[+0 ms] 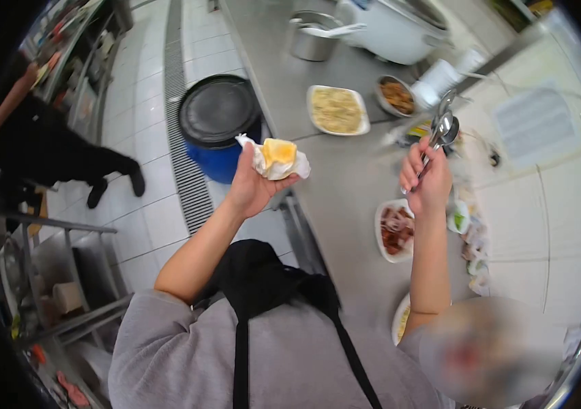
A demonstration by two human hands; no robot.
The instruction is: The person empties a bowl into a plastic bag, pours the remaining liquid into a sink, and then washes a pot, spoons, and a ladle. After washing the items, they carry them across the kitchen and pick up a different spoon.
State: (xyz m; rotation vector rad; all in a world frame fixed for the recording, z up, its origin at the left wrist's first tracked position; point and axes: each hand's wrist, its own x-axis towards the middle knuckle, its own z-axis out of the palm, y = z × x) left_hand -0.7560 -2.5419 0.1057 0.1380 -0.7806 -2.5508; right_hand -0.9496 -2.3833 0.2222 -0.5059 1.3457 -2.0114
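My left hand [253, 184] holds a yellow block [279, 151] in a crumpled white wrapper [263, 167], out past the counter's edge. Over the counter, my right hand [428, 174] is closed round the handles of metal spoons [443, 128], whose bowls point up and away. Beyond my hands sits a white dish of pale yellow food [337, 110]. A metal bowl [395, 95] with brown pieces is just right of it. Partly behind my right forearm is a white dish of reddish sliced food [395, 232].
A blue barrel [212, 158] with a black lid [218, 112] stands beside the steel counter [331, 204]. Further back are a metal pot [312, 41] and a white cooker [399, 31]. Another person [45, 136] stands at the left near shelving.
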